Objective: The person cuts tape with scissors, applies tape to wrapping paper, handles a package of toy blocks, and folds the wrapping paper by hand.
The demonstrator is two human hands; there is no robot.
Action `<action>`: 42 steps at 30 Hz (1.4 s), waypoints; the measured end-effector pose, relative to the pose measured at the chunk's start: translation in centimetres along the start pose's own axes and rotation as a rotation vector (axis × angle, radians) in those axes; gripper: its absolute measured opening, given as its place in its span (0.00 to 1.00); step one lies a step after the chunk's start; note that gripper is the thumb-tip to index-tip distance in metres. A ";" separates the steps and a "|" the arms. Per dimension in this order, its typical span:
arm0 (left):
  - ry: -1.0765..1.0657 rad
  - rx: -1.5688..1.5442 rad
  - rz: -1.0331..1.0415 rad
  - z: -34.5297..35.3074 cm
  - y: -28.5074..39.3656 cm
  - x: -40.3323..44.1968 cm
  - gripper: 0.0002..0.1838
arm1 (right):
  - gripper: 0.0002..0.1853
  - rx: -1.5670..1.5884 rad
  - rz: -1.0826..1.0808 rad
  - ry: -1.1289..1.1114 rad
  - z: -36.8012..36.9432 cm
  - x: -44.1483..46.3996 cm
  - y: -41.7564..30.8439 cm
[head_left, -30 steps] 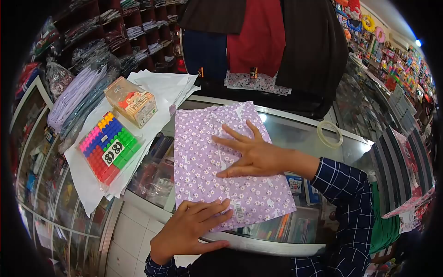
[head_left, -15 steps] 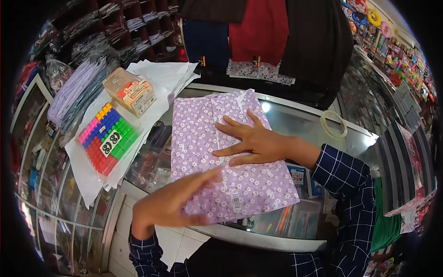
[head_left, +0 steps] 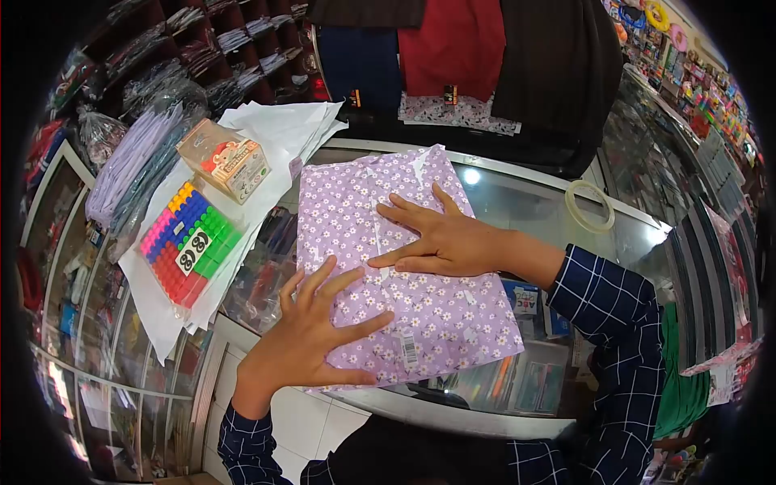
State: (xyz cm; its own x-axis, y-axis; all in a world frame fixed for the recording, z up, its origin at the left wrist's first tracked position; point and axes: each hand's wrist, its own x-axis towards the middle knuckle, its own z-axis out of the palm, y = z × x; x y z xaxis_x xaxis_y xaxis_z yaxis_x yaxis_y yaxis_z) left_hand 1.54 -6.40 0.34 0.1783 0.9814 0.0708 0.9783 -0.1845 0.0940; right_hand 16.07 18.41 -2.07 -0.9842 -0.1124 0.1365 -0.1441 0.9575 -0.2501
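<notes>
A lilac sheet of wrapping paper with white daisies (head_left: 436, 323) lies on the glass counter, its upper layer folded so an edge runs down the middle. A barcode (head_left: 408, 349) shows near its lower edge. My right hand (head_left: 444, 240) presses on the upper right of the paper, fingers spread toward that middle edge. On the lower left of the paper rests my left hand (head_left: 319, 327), also with its fingers spread. Neither hand is holding anything. Whether something lies inside the folded paper is hidden.
Left on white sheets (head_left: 153, 299) are a pack of coloured blocks (head_left: 190, 242) and a small box (head_left: 224, 162). A roll of clear tape (head_left: 589, 206) lies on the glass counter (head_left: 517, 202) at right. Dark and red garments (head_left: 453, 48) hang beyond.
My left hand, blurred before, has come down flat on the paper with its fingers spread. The right hand stays in nearly the same place on the paper.
</notes>
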 end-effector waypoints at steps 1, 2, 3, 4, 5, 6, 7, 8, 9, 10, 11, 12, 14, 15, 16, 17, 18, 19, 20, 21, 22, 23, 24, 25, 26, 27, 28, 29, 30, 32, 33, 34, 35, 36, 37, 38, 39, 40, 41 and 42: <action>0.010 0.002 0.004 0.1 0.1 -0.1 0.36 | 0.21 0.001 0.002 0.001 0.0 0.0 0.0; 0.021 0.004 0.007 0.2 0.3 -0.2 0.36 | 0.21 0.001 0.003 0.001 0.0 0.0 0.0; 0.033 0.006 0.010 0.2 0.4 -0.3 0.36 | 0.20 0.001 0.004 0.001 0.0 0.0 -0.1; 0.026 -0.004 0.023 0.2 0.4 -0.4 0.36 | 0.20 0.016 0.009 -0.004 -0.1 0.0 -0.1; 0.019 -0.012 0.037 0.2 0.5 -0.5 0.36 | 0.20 0.031 0.015 -0.008 -0.1 0.0 -0.2; 0.014 -0.019 0.053 0.1 0.5 -0.5 0.35 | 0.19 0.043 0.022 -0.010 -0.2 0.0 -0.3; 0.012 -0.026 0.062 0.2 0.5 -0.6 0.35 | 0.19 0.047 0.026 -0.013 -0.3 0.0 -0.3; 0.009 -0.035 0.070 0.3 0.6 -0.7 0.34 | 0.19 0.052 0.029 -0.017 -0.3 0.0 -0.4; 0.007 -0.042 0.078 0.3 0.7 -0.9 0.34 | 0.19 0.057 0.032 -0.021 -0.4 0.0 -0.4; 0.015 -0.058 0.079 0.3 0.8 -0.9 0.32 | 0.19 0.042 0.027 -0.014 -0.3 0.0 -0.4; 0.017 -0.075 0.085 0.3 0.8 -1.0 0.31 | 0.19 0.044 0.030 -0.019 -0.3 0.0 -0.4; 0.020 -0.091 0.090 0.4 0.8 -1.0 0.30 | 0.19 0.046 0.032 -0.023 -0.3 0.0 -0.4; 0.014 -0.102 0.119 0.5 0.7 -1.1 0.28 | 0.19 0.054 0.039 -0.025 -0.2 0.0 -0.3; 0.005 -0.098 0.142 0.6 0.7 -1.2 0.28 | 0.20 0.047 0.030 -0.030 -0.1 0.0 -0.2; -0.003 -0.091 0.167 0.6 0.6 -1.3 0.28 | 0.21 0.039 0.021 -0.032 0.0 0.0 0.0; -0.008 -0.102 0.163 0.6 0.6 -1.3 0.27 | 0.22 0.031 0.011 -0.033 0.0 0.0 0.2; -0.013 -0.113 0.157 0.6 0.6 -1.3 0.26 | 0.23 0.056 0.010 -0.041 -0.1 0.1 0.0; -0.015 -0.122 0.153 0.5 0.6 -1.2 0.26 | 0.24 0.077 0.007 -0.048 -0.4 0.2 0.0; -0.025 -0.165 0.150 0.1 0.7 -1.1 0.25 | 0.25 0.096 0.008 -0.055 -0.8 0.1 0.0; -0.017 -0.235 0.146 -0.1 0.6 -1.2 0.25 | 0.26 0.253 -0.026 0.035 -1.3 0.1 0.0; -0.005 -0.306 0.149 -0.3 0.2 -1.2 0.26 | 0.26 0.403 -0.056 0.125 -2.3 -0.1 0.0; 0.010 -0.380 0.153 -0.2 -0.3 -1.1 0.26 | 0.27 0.548 -0.087 0.211 -3.7 -0.5 0.1; 0.055 -0.471 0.162 0.3 -1.0 -1.2 0.32 | 0.26 0.415 -0.119 0.257 -5.9 -1.6 -0.4; 0.056 -0.532 0.132 0.1 -1.3 -1.1 0.34 | 0.23 0.309 -0.122 0.282 -7.9 -3.0 -0.6; 0.053 -0.593 0.096 0.0 -1.5 -1.0 0.36 | 0.20 0.224 -0.079 0.277 -9.8 -4.4 -0.6; 0.046 -0.654 0.054 -0.1 -1.4 -0.8 0.38 | 0.20 0.204 0.009 0.233 -11.3 -5.9 -0.3; 0.033 -0.586 0.023 -0.8 -0.9 -0.3 0.39 | 0.19 0.185 0.094 0.189 -12.4 -7.5 0.0; 0.029 -0.497 0.004 -1.6 -0.2 0.6 0.38 | 0.18 0.116 0.252 0.107 -13.3 -9.2 0.2; 0.027 -0.410 -0.014 -2.5 0.6 1.7 0.37 | 0.23 0.026 0.400 -0.038 -13.7 -11.0 1.6; 0.076 -0.231 0.002 -3.9 2.1 4.7 0.31 | 0.32 -0.137 0.778 -0.300 -14.3 -13.2 1.6; 0.109 -0.225 0.041 -3.9 2.6 6.8 0.29 | 0.34 -0.190 0.835 -0.353 -14.0 -14.2 2.1; 0.143 -0.216 0.081 -3.5 2.9 9.2 0.27 | 0.37 -0.243 0.891 -0.404 -13.4 -15.2 2.8; 0.178 -0.205 0.121 -3.1 3.3 11.8 0.25 | 0.39 -0.299 0.947 -0.452 -12.9 -15.9 3.3; 0.199 -0.241 0.162 -2.5 3.7 14.7 0.23 | 0.39 -0.283 0.983 -0.408 -12.5 -16.5 3.5; 0.220 -0.276 0.203 -1.7 4.2 17.6 0.21 | 0.38 -0.266 1.018 -0.363 -12.2 -17.0 3.5; 0.240 -0.315 0.196 -0.6 4.6 20.5 0.21 | 0.38 -0.248 1.054 -0.319 -11.8 -17.6 3.6; 0.259 -0.353 0.188 0.6 5.0 22.9 0.21 | 0.39 -0.258 1.014 -0.315 -11.2 -18.2 4.4; 0.275 -0.339 0.162 1.8 5.5 24.8 0.21 | 0.40 -0.268 0.973 -0.307 -10.5 -18.6 5.3; 0.291 -0.324 0.136 2.8 5.9 26.4 0.20 | 0.41 -0.279 0.931 -0.297 -10.3 -19.0 5.9; 0.309 -0.308 0.110 3.7 6.0 27.6 0.20 | 0.36 -0.257 0.928 -0.286 -10.6 -18.6 5.0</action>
State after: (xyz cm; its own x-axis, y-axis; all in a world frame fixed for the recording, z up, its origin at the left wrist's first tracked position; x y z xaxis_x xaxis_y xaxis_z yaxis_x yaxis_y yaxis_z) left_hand 12.67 19.75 -0.77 0.1941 0.9019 0.3858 0.8698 -0.3401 0.3575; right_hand 34.76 28.07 4.36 -0.6883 0.6806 -0.2511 0.6863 0.7231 0.0788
